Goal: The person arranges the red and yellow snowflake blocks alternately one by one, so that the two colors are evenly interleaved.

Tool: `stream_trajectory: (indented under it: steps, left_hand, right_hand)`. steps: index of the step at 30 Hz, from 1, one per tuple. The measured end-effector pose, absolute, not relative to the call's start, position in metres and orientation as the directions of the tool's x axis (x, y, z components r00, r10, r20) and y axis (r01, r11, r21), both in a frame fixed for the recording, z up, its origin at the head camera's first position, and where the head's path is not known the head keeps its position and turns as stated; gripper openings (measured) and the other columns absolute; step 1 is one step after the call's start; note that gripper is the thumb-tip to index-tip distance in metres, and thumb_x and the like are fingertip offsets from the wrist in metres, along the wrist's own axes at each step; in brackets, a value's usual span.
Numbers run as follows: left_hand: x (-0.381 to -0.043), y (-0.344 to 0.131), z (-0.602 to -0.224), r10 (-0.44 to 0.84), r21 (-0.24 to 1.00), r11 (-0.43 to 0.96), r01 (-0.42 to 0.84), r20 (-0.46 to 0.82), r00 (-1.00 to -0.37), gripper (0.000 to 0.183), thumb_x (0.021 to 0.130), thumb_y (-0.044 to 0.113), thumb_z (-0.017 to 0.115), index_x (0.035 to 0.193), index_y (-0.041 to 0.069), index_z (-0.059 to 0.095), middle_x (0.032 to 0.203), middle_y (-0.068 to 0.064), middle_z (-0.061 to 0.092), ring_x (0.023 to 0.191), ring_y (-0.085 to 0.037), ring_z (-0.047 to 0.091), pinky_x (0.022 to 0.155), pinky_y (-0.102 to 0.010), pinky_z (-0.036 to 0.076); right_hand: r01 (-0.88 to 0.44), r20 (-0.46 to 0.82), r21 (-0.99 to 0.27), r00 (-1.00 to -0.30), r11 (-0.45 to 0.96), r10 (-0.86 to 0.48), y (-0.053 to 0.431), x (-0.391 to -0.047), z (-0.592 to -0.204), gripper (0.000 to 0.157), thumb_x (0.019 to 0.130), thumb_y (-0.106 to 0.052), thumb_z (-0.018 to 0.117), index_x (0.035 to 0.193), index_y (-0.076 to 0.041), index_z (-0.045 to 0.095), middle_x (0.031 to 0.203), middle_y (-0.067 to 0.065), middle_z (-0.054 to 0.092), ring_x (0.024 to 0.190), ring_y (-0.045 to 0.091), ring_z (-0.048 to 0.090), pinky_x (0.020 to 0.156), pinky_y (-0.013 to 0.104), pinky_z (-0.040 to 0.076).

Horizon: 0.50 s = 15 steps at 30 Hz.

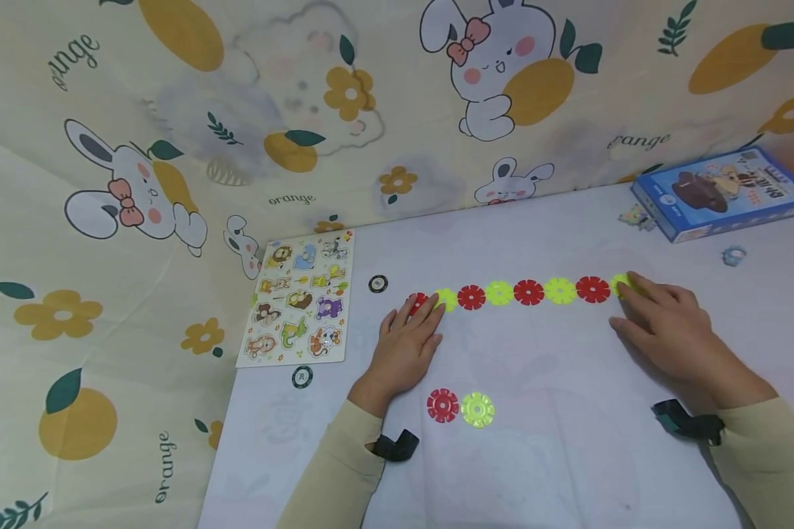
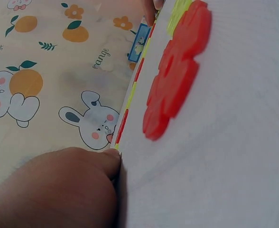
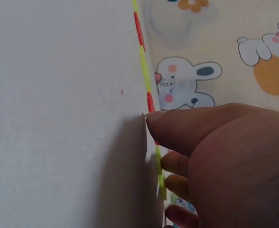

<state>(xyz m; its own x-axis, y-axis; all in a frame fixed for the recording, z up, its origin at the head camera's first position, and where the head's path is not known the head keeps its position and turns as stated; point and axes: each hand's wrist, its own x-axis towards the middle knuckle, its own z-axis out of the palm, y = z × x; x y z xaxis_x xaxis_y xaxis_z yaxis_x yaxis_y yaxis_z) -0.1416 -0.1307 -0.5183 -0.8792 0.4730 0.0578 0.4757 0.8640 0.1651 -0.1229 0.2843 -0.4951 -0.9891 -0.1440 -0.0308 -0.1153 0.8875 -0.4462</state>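
Observation:
A row of flat, notched plastic discs, red and yellow-green by turns, runs across the white table. My left hand (image 1: 402,350) rests at its left end, fingertips over a red disc (image 1: 417,300) and a yellow-green disc (image 1: 446,299). At the far right end my right hand (image 1: 668,334) touches the last yellow-green disc (image 1: 618,285) with its fingers, partly covering it; the thumb lies apart from it. Between the hands lie more discs, such as a red disc (image 1: 528,292). Nearer to me, a separate red disc (image 1: 442,405) sits beside a yellow-green disc (image 1: 478,409).
An animal picture board (image 1: 304,294) lies at the left, near a black-and-white token (image 1: 378,283) and another token (image 1: 302,377). At the back right are a blue box (image 1: 728,195) and small figures (image 1: 734,255). A patterned cloth (image 1: 397,110) hangs behind the table.

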Motion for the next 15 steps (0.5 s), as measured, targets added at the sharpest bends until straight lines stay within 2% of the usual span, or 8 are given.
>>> stream_trajectory:
  steps: [5,8,9,11,12,15]
  left_hand:
    - [-0.142,-0.131,-0.518,0.475,0.173,0.862,0.477,0.057,-0.878,0.058,0.1,0.044,0.039,0.153,0.029,0.023,0.158,0.01,0.013,0.144,-0.023,0.003,0.111,-0.05,0.008]
    - [-0.141,-0.131,-0.518,0.475,0.176,0.861,0.477,0.057,-0.878,0.058,0.1,0.044,0.039,0.153,0.029,0.023,0.159,0.01,0.012,0.144,-0.023,0.003,0.111,-0.05,0.008]
    - [-0.141,-0.131,-0.518,0.475,0.176,0.861,0.477,0.058,-0.878,0.058,0.1,0.044,0.039,0.153,0.029,0.023,0.159,0.01,0.012,0.144,-0.023,0.003,0.111,-0.05,0.008]
    - [-0.141,-0.131,-0.518,0.474,0.176,0.861,0.477,0.059,-0.879,0.058,0.1,0.044,0.039,0.153,0.03,0.022,0.158,0.011,0.011,0.144,-0.023,0.003,0.111,-0.05,0.008]
    - [-0.141,-0.131,-0.518,0.473,0.176,0.862,0.476,0.06,-0.879,0.058,0.1,0.044,0.039,0.153,0.03,0.023,0.158,0.011,0.011,0.144,-0.022,0.003,0.111,-0.05,0.008]
    - [-0.141,-0.131,-0.518,0.474,0.172,0.862,0.478,0.065,-0.878,0.057,0.1,0.044,0.039,0.153,0.029,0.023,0.158,0.01,0.012,0.144,-0.023,0.004,0.111,-0.05,0.009]
  right_hand:
    - [-0.092,-0.007,-0.476,-0.994,0.875,-0.108,0.281,-0.123,-0.494,0.075,0.091,-0.044,0.061,0.151,-0.01,0.029,0.157,0.019,0.01,0.135,0.053,0.003,0.091,0.076,0.015]
    - [-0.071,0.035,-0.546,-0.997,0.835,-0.062,0.274,-0.119,-0.489,0.072,0.092,-0.039,0.062,0.151,-0.012,0.03,0.154,0.022,0.016,0.135,0.051,0.008,0.09,0.076,0.023]
    - [-0.073,0.05,-0.573,-0.997,0.816,-0.054,0.27,-0.118,-0.487,0.07,0.092,-0.038,0.063,0.15,-0.013,0.032,0.152,0.022,0.021,0.134,0.05,0.014,0.089,0.073,0.028]
    - [-0.097,0.073,-0.642,-0.995,0.761,-0.066,0.26,-0.114,-0.484,0.065,0.092,-0.035,0.064,0.147,-0.014,0.037,0.145,0.019,0.033,0.129,0.043,0.029,0.089,0.056,0.043]
    - [-0.114,0.077,-0.678,-0.993,0.726,-0.084,0.253,-0.111,-0.483,0.063,0.092,-0.034,0.065,0.146,-0.015,0.039,0.141,0.016,0.038,0.124,0.039,0.037,0.089,0.045,0.047]
    - [-0.175,0.082,-0.774,-0.981,0.608,-0.177,0.23,-0.102,-0.484,0.058,0.091,-0.03,0.067,0.143,-0.019,0.043,0.133,0.005,0.048,0.109,0.024,0.051,0.079,0.017,0.047]
